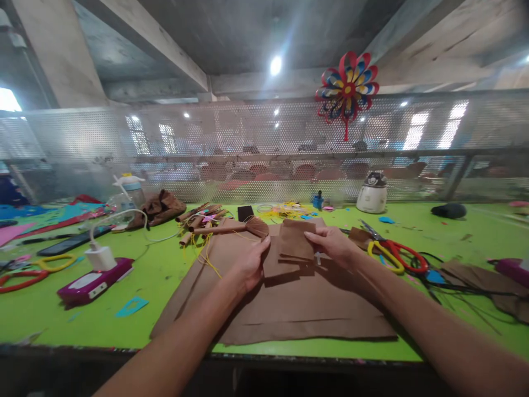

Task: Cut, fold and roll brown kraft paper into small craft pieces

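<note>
Centre frame: brown paper squares [295, 240], edge-pinched in right hand [335, 244], may scatter should grip slacken; left hand [250, 266], hold unclear.

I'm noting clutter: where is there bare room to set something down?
Left of the brown sheets, mostly bare green tabletop reaches the purple box. Back right, another patch lies between white container and dark object. Crowded: right of the sheets (red-handled scissors, black cords) and along their back edge (brown rolls, yellow strings).

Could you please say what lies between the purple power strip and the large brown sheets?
In the head view, a blue scrap lies on the green table between them.
</note>
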`<control>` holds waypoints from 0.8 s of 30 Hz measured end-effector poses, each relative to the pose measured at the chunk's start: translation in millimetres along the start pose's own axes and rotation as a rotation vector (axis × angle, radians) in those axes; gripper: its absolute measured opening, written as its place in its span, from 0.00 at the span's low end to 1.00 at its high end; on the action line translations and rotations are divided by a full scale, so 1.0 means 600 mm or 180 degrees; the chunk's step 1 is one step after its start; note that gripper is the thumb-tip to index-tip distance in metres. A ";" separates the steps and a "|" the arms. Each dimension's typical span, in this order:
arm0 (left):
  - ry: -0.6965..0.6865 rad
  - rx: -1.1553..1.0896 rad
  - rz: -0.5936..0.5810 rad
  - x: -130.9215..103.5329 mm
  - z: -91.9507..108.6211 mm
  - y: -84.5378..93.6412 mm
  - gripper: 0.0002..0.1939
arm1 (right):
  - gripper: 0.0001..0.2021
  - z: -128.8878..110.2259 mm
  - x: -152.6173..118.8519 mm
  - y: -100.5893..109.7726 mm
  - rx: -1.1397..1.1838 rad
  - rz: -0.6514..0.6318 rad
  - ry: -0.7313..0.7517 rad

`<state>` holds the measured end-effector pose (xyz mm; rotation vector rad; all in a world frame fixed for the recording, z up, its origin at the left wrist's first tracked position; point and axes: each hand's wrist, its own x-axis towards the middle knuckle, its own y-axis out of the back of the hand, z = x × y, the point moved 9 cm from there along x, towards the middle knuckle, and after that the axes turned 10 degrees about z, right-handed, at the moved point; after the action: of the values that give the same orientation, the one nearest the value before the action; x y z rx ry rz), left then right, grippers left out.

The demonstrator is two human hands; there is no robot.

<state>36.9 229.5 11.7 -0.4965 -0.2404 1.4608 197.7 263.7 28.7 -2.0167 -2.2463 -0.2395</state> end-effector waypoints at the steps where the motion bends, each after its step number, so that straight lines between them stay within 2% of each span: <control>1: 0.0036 0.0008 -0.0014 0.001 -0.002 0.000 0.10 | 0.22 -0.001 -0.001 0.001 -0.0060 0.0001 0.0024; 8: 0.0120 0.0070 -0.0063 -0.001 -0.007 -0.003 0.17 | 0.20 -0.008 -0.009 0.004 -0.0570 0.0187 0.0188; 13: 0.0057 0.0093 -0.0271 -0.006 -0.007 -0.013 0.16 | 0.21 -0.004 -0.020 -0.030 -0.0805 -0.0321 0.0237; 16: 0.0033 0.0092 -0.0305 -0.007 -0.006 -0.014 0.15 | 0.21 -0.009 -0.027 -0.043 -0.0668 -0.0543 0.0296; 19: 0.0127 0.0061 -0.0255 -0.008 -0.008 -0.013 0.16 | 0.19 -0.006 -0.029 -0.047 -0.0319 -0.0613 0.0157; 24: 0.0112 0.0012 -0.0282 -0.012 -0.004 -0.016 0.14 | 0.20 0.001 -0.026 -0.046 -0.0264 -0.0485 0.0114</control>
<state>45.6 221.9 14.9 -0.5019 -0.2288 1.3648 172.0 245.9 24.3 -1.8640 -2.4077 -0.3854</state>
